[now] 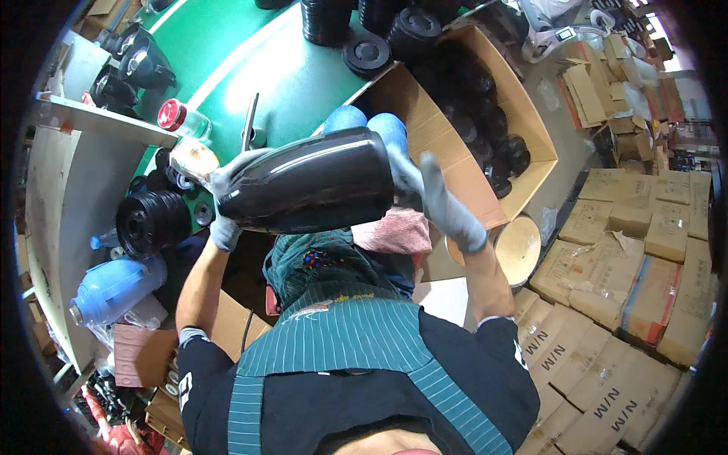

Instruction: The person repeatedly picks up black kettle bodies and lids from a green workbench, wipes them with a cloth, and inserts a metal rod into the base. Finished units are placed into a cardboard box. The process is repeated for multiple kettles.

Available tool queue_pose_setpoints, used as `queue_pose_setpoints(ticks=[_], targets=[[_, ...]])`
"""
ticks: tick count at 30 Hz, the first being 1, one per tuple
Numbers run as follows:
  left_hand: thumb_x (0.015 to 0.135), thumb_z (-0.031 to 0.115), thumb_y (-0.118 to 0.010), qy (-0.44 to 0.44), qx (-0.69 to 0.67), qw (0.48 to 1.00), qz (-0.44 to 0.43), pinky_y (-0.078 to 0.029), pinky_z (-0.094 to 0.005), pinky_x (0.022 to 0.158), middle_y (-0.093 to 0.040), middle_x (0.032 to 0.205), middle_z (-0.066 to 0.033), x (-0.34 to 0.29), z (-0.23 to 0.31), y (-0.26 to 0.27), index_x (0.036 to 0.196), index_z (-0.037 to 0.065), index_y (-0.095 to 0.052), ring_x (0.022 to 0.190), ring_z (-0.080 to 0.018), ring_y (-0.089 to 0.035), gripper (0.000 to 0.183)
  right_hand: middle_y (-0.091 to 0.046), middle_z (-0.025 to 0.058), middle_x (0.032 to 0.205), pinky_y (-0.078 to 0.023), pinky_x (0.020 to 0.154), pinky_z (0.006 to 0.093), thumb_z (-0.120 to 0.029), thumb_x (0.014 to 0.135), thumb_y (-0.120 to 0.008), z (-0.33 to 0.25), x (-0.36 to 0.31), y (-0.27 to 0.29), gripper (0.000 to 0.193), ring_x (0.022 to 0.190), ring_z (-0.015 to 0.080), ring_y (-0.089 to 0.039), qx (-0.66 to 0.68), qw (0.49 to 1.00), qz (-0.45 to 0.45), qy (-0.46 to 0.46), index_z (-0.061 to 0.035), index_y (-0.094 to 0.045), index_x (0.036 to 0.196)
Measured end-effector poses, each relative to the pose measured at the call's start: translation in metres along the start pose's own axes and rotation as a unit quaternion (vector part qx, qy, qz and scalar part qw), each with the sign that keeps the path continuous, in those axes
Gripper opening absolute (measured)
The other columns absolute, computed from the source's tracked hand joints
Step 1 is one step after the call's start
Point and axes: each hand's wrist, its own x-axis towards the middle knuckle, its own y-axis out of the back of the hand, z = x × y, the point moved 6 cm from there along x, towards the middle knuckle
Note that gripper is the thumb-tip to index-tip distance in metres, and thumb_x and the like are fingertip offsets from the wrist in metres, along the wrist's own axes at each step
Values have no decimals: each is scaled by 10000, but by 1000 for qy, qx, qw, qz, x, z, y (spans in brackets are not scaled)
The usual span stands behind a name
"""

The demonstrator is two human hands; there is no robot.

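A glossy black tapered shell (315,182), like a jug or thermos body, lies sideways above my lap. My left hand (227,199), in a grey glove, grips its narrower left end, with fingers along the upper side. Beside the wider right end is my gloved right hand (449,203), fingers stretched and thumb apart; whether it touches the shell I cannot tell. Just beyond my left hand sits a pale, yellowish crumpled item (194,159). The shell's underside is hidden.
A green table (280,83) holds a red-lidded jar (173,115), an upright metal rod (249,121) and stacked black discs (367,56). An open carton (523,178) of black parts stands right. Left are black rings (144,226) and a blue jug-shaped body (117,290). Cartons (584,364) fill the lower right.
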Motion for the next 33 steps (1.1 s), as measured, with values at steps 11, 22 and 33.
queue_pose_setpoints(ticks=[11, 22, 33], targets=[[901, 144, -709, -267, 302, 912, -69, -599, -348, 946, -797, 1148, -186, -4, 88, -37, 1269, -25, -752, 1039, -253, -785, 407, -480, 227, 1646, -316, 1274, 377, -451, 1141, -489, 36, 17, 5, 753, 1531, 300, -456, 91, 977, 42, -190, 22, -281, 1689], [840, 295, -789, -196, 183, 962, -45, -594, -384, 968, -799, 1146, -205, -3, 70, -26, 1274, -48, -746, 1048, -314, -794, 555, -450, 199, 1682, -320, 1265, 341, -365, 1190, -357, -8, 6, -11, 626, 1564, 254, -429, -78, 977, 104, 169, 40, -329, 1666], [872, 138, -771, 39, -169, 984, -30, -598, -342, 933, -805, 1094, -140, -18, -61, -24, 1258, -43, -753, 1005, -202, -769, 427, -116, 358, 1757, -262, 1257, 589, -864, 922, -521, -36, -14, -33, 1201, 1582, 586, -240, -321, 847, 38, 422, -111, -109, 1761]])
